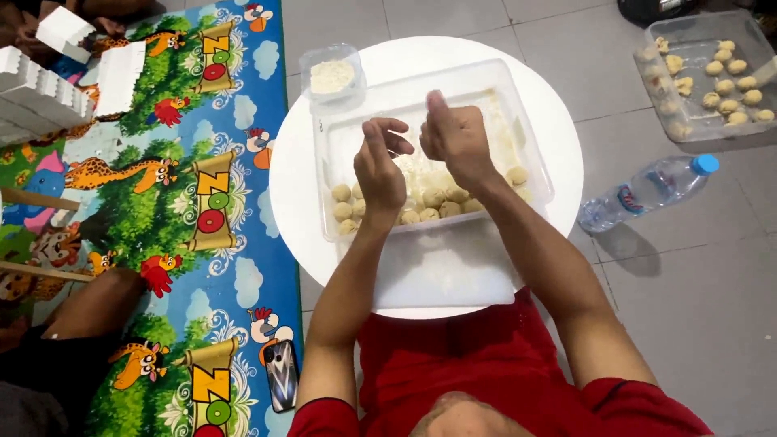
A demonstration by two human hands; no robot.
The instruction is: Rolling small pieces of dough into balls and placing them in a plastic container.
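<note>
Both hands, left hand (379, 171) and right hand (455, 137), hover over the clear rectangular plastic tray (348, 137) on the round white surface (558, 146), fingers loosely curled; whether they pinch dough cannot be told. Small pale dough balls (429, 198) line only the tray's near edge, the rest bare.

A clear plastic water bottle (647, 191) with a blue cap and a blue-red label lies at right, while a dark-screened phone (282, 375) lies at lower left.

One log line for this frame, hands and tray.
left hand: raised above dough balls | right hand: raised | tray: on round table
</note>
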